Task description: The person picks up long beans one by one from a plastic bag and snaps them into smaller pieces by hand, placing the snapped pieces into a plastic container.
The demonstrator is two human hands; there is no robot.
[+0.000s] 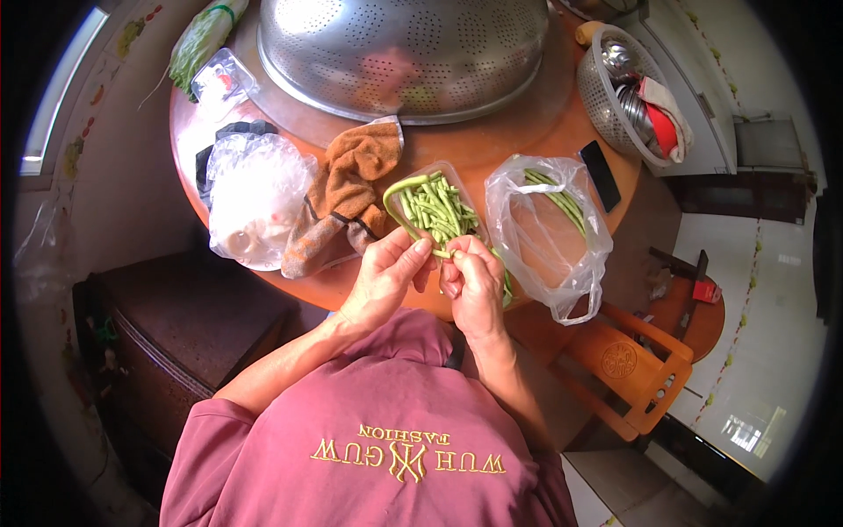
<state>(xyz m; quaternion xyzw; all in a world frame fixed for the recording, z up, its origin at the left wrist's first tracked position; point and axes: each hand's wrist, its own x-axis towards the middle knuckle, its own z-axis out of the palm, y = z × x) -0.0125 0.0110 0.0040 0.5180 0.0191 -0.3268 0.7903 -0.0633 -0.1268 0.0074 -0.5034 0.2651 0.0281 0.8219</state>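
Observation:
A long green bean (395, 204) curves up from my hands, over the left side of a clear plastic tray (469, 186). My left hand (396, 263) pinches it between thumb and finger. Close beside, my right hand (473, 273) grips the bean's near end with thumb and fingertips. Short cut bean pieces (440, 207) fill the tray just beyond my hands. To the right lies an open clear plastic bag (540, 244) with several whole long beans (560, 197) in it. Some green stuff, partly hidden by my right hand, shows at the table edge.
A large perforated metal cover (402, 59) stands at the back of the round wooden table (421, 148). Left are a brown cloth (362, 158), a filled plastic bag (257, 191) and a leafy vegetable (207, 43). A phone (600, 176) and a basket of metalware (596, 85) are right, above a wooden chair (612, 362).

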